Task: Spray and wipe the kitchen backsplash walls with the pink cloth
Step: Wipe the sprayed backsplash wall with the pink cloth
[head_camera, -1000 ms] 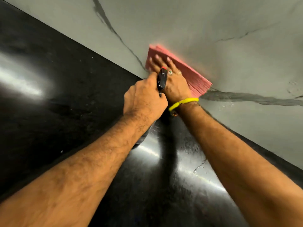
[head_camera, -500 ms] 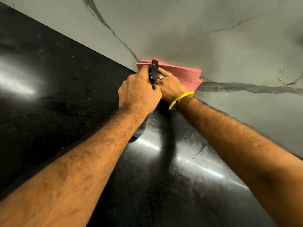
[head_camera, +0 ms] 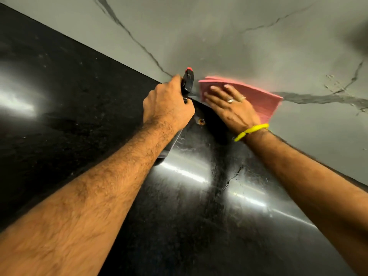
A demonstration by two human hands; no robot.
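Since half a second ago our right hand has slid out from behind the spray bottle, so the pink cloth now shows beside the nozzle rather than behind it. We press that hand flat on the cloth, fingers spread, pinning it against the grey veined wall low down, just above the seam with the black counter; a flat palm spreads pressure for wiping. Our left hand is closed around the bottle's neck, nozzle aimed at the wall, likely kept ready for another spray. Most of the bottle's body is hidden under our left wrist, only a dark lower edge showing. We cannot tell whether a finger rests on the trigger, nor whether the wall is wet. Motion blur softens the cloth's right edge near our yellow wristband.
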